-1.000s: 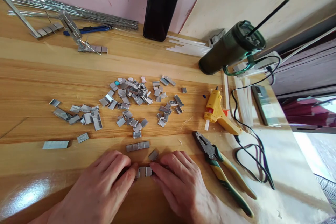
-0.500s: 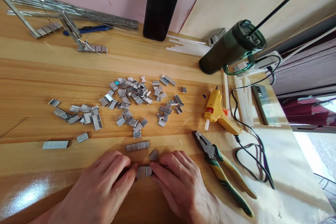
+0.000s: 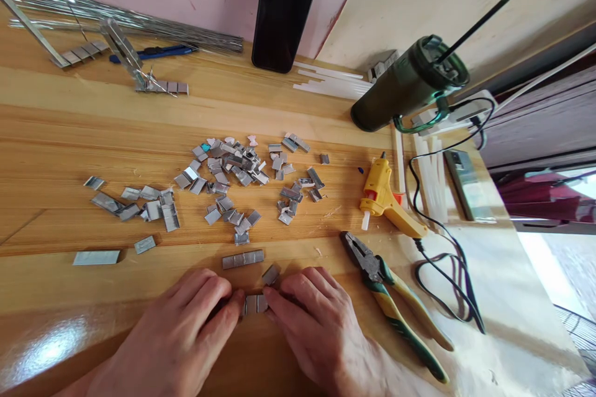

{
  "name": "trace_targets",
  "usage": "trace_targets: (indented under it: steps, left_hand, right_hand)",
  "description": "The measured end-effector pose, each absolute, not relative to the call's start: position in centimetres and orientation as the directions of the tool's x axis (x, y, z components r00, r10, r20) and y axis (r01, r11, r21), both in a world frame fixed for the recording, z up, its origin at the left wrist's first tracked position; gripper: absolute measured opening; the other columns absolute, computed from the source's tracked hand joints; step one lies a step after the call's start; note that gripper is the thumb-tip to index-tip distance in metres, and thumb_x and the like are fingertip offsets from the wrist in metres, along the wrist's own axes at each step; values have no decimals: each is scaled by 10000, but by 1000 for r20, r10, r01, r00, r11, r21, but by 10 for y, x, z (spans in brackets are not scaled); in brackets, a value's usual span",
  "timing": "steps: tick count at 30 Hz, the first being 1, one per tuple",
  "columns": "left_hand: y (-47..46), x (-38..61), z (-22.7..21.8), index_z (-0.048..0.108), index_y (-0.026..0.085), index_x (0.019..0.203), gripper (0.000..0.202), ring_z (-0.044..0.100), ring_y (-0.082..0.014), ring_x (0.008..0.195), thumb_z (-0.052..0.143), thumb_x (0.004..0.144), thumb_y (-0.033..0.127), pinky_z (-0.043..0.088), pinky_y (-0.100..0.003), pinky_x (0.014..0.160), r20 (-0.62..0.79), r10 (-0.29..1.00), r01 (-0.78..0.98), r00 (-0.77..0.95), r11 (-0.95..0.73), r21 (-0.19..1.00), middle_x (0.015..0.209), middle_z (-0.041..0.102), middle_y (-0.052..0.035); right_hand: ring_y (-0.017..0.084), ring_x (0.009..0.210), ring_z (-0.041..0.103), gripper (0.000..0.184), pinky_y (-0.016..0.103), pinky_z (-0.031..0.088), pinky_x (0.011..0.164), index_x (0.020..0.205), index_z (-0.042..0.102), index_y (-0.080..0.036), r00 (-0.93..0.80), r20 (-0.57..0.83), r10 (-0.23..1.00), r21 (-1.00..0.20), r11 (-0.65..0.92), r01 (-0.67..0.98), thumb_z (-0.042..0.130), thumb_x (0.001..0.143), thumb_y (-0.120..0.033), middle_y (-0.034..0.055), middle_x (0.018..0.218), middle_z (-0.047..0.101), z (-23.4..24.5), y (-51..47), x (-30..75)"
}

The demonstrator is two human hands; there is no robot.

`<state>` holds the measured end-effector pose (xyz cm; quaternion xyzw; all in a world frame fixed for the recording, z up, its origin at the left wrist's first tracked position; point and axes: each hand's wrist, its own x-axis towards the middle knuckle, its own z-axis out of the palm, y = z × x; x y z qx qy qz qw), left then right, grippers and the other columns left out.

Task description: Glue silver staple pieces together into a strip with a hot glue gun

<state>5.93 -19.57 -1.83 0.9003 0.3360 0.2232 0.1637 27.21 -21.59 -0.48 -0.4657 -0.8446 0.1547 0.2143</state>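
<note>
At the near edge, a short row of grey staple strips (image 3: 255, 304) lies between my hands. The left end is pinched by my left hand (image 3: 186, 322), its fingers curled and thumb pressed in. My right hand (image 3: 316, 316) closes on the right end with thumb and forefinger. Just above the right fingertips is a loose staple piece (image 3: 270, 275), tilted on the table. A longer row of joined staple strips (image 3: 243, 259) lies a little farther away. Fingers cover both ends of the held row.
Loose staple pieces (image 3: 237, 164) are scattered mid-table. Pliers (image 3: 372, 267) and a yellow glue gun (image 3: 379, 186) with a looping cable lie right. Behind stand a dark tumbler (image 3: 405, 84) with a straw and a black phone (image 3: 286, 9). Metal wires (image 3: 139, 25) and a small metal frame (image 3: 123, 49) are back left.
</note>
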Motion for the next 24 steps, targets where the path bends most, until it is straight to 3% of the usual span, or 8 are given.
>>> trace_targets:
  steps: [15, 24]
  left_hand:
    - [-197, 59, -19, 649, 115, 973, 279, 555, -176, 709, 399, 904, 14, 498, -315, 630, 288, 676, 527, 678, -721, 451, 814, 587, -49]
    - [-197, 59, -18, 639, 127, 961, 270, 564, -176, 705, 391, 916, 30, 510, -314, 627, 286, 679, 538, 676, -721, 438, 824, 596, -46]
  right_hand:
    - [159, 593, 490, 215, 296, 410, 535, 861, 684, -141, -478, 235, 846, -447, 531, 720, 481, 919, -97, 30, 674, 620, -6, -216, 272]
    - [184, 700, 543, 160, 309, 458, 637, 978, 663, -136, -490, 118, 864, -531, 472, 704, 509, 945, -163, 49, 791, 652, -1, -216, 277]
